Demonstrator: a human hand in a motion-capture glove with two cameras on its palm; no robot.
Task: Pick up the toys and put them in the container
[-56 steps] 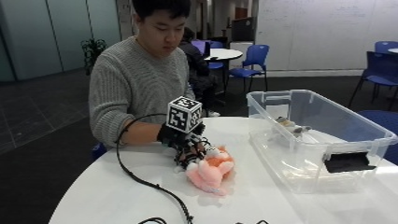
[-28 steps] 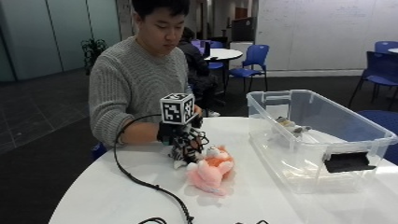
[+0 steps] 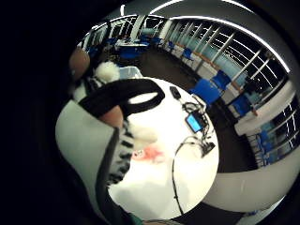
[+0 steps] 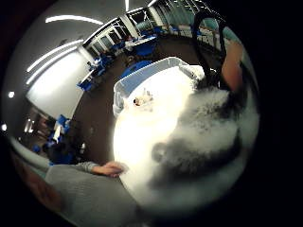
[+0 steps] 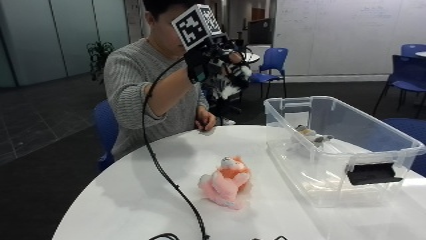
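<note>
The gloved right hand (image 5: 212, 59) is raised well above the worktop (image 5: 133, 200), up in front of the seated person's head, and its fingers are curled around a black-and-white striped plush toy (image 5: 229, 77) — fur and stripes fill the thumb-side palm view, where a bare fingertip (image 4: 232, 66) presses into the fluff. In the little-finger-side view the same toy's striped body (image 3: 89, 136) lies against the palm, with the round white worktop far below. A pink plush toy (image 5: 226, 186) with an orange head sits upright near the middle of the worktop, apart from everything else. To its right stands the clear plastic container (image 5: 373, 165), open-topped, with a black latch on its near end — a small pale toy (image 5: 311, 137) lies inside toward the far side. The person's bare left hand (image 5: 205, 120) rests at the far edge of the worktop, fingers loosely bent.
</note>
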